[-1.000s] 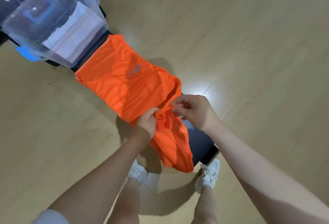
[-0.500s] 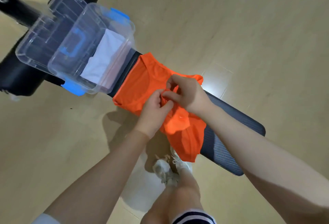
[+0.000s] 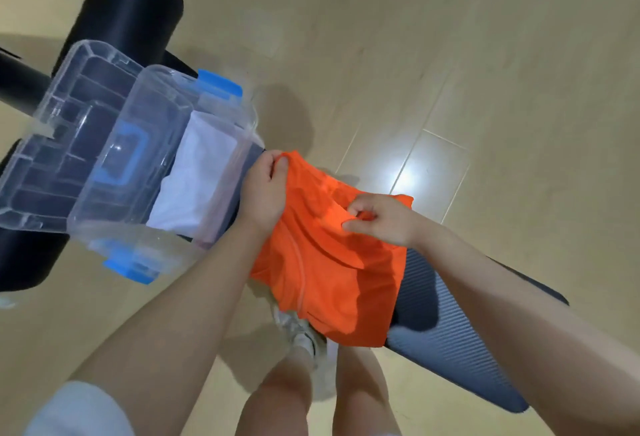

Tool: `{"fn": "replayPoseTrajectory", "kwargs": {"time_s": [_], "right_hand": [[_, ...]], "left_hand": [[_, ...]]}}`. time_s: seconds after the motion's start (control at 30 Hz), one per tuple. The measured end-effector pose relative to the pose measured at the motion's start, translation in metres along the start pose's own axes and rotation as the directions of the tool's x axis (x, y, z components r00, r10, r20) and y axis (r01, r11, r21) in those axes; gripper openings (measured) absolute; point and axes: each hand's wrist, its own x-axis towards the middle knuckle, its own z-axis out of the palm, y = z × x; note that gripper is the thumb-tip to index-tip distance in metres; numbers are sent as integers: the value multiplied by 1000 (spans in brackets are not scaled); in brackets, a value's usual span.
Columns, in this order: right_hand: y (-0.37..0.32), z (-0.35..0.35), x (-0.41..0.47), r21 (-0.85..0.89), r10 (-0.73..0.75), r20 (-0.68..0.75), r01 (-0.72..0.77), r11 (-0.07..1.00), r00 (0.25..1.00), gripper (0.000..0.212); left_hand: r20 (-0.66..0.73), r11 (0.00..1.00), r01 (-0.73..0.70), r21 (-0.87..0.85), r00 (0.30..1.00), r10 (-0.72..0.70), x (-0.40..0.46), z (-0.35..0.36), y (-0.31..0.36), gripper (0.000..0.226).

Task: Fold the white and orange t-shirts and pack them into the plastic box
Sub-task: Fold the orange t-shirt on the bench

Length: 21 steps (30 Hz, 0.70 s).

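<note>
Pinching the orange shirt [image 3: 325,273] with both hands over the dark padded bench [image 3: 460,356], I see my right hand [image 3: 384,221] gripping a fold mid-cloth, my left hand [image 3: 265,190] holding its far edge beside the clear plastic box [image 3: 221,228], where the folded white shirt [image 3: 194,179] lies.

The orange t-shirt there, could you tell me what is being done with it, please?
A person is folding the orange t-shirt on a dark ribbed padded bench. The left hand pinches its far edge and the right hand pinches a fold near the middle. A folded white t-shirt already lies in the open clear plastic box with blue latches.
</note>
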Motion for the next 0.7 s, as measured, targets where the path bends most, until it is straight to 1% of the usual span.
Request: {"fn": "replayPoseTrajectory", "kwargs": {"time_s": [0.13, 0.17, 0.23, 0.33, 0.4, 0.43, 0.5, 0.53, 0.57, 0.6, 0.67, 0.7], "right_hand": [[36, -2, 9, -197, 89, -112, -110, 974, 990, 5], [45, -2, 9, -251, 109, -154, -145, 957, 982, 8], [58, -4, 4, -349, 148, -206, -214, 912, 967, 21], [75, -3, -2, -452, 218, -222, -299, 841, 950, 34], [84, 0, -4, -498, 267, -238, -354, 792, 934, 38], [87, 2, -5, -497, 292, -262, -388, 776, 920, 39], [91, 5, -7, -445, 331, -335, -458, 769, 882, 44], [93, 6, -7, -429, 335, -382, -486, 761, 861, 42], [95, 8, -7, -426, 327, -439, -514, 745, 837, 36], [96, 9, -7, -418, 331, -491, -551, 723, 806, 29], [98, 10, -8, -332, 380, -573, -629, 703, 726, 24], [101, 11, -8, -251, 415, -601, -654, 714, 683, 25]], "left_hand": [[0, 989, 20, 145, 1000, -20, 40, 17, -19, 22], [11, 980, 12, 200, 1000, -15, 48, 20, -22, 23], [52, 944, -18, 329, 999, 1, 61, 26, -31, 24], [118, 873, -48, 486, 993, -10, 76, 34, -40, 24], [185, 815, -62, 576, 981, -56, 82, 38, -43, 24], [224, 787, -72, 613, 971, -86, 84, 39, -45, 25], [293, 762, -97, 640, 948, -125, 87, 37, -47, 32], [324, 748, -120, 653, 937, -131, 89, 36, -48, 39], [350, 720, -153, 677, 927, -132, 92, 34, -48, 46], [370, 676, -194, 711, 920, -126, 95, 33, -48, 49], [391, 580, -258, 773, 913, -114, 101, 33, -47, 45], [393, 560, -266, 785, 912, -118, 103, 33, -45, 42]]}}
